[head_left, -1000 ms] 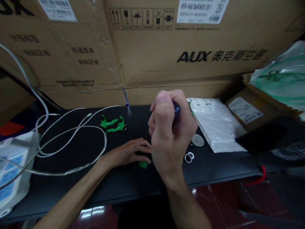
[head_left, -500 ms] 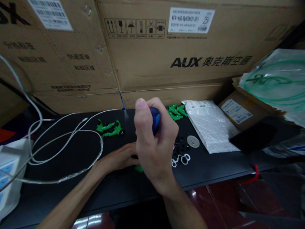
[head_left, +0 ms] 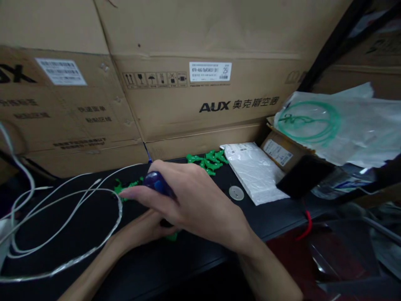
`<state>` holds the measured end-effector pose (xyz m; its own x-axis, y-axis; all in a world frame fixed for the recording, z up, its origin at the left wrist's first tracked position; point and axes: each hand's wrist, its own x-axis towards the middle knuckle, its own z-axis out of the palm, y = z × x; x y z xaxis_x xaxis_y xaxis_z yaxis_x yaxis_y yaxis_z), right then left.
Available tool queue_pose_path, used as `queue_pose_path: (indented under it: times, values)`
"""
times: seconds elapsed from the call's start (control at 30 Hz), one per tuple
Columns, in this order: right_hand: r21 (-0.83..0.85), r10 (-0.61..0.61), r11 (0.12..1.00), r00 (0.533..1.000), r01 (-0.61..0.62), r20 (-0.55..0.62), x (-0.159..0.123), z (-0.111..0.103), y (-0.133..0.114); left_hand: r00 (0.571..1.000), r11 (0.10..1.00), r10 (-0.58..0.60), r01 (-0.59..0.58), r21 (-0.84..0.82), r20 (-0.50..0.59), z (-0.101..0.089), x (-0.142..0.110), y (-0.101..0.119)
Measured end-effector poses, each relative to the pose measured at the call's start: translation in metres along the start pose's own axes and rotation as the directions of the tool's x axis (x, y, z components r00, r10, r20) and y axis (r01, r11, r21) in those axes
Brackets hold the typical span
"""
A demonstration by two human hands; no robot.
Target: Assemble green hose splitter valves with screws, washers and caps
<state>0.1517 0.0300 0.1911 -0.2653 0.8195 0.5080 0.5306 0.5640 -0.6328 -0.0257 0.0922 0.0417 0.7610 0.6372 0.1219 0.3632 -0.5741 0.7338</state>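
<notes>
My right hand is wrapped round the blue handle of what looks like a screwdriver; its lower end is hidden. Below it, my left hand is closed low over the table, its fingers mostly covered by the right. A green plastic fitting peeks out at the left fingertips, largely hidden. Left of the hands lie more green fittings with dark parts. Behind them, a small pile of green fittings rests near the cardboard. To the right is a round metal disc.
A large cardboard box walls off the back of the black table. White cables loop across the left. On the right are a white plastic packet, a small carton and a bag with green tubing.
My right hand has turned over to the left, so the handle now tilts leftward instead of standing upright. The view has swung right and up. Small rings seen before are now hidden.
</notes>
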Motion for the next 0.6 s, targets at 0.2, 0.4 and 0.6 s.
queue_pose_path:
  times: [0.2, 0.4, 0.6]
  values:
    - [0.082, -0.033, 0.995, 0.975, 0.052, -0.218, -0.029, -0.058, -0.018, 0.969, 0.998, 0.045, -0.053, 0.026, 0.244, -0.008, 0.006, 0.001]
    - [-0.39, -0.02, 0.921, 0.998, -0.003, -0.054, -0.134, -0.088, 0.063, 1.0, 0.996, -0.027, 0.026, 0.085, 0.01, -0.021, -0.036, 0.019]
    - [-0.633, 0.131, 0.765, 0.991, -0.117, -0.025, -0.243, -0.072, 0.166, 0.96, 0.925, 0.231, -0.267, -0.271, -0.158, 0.029, -0.083, 0.062]
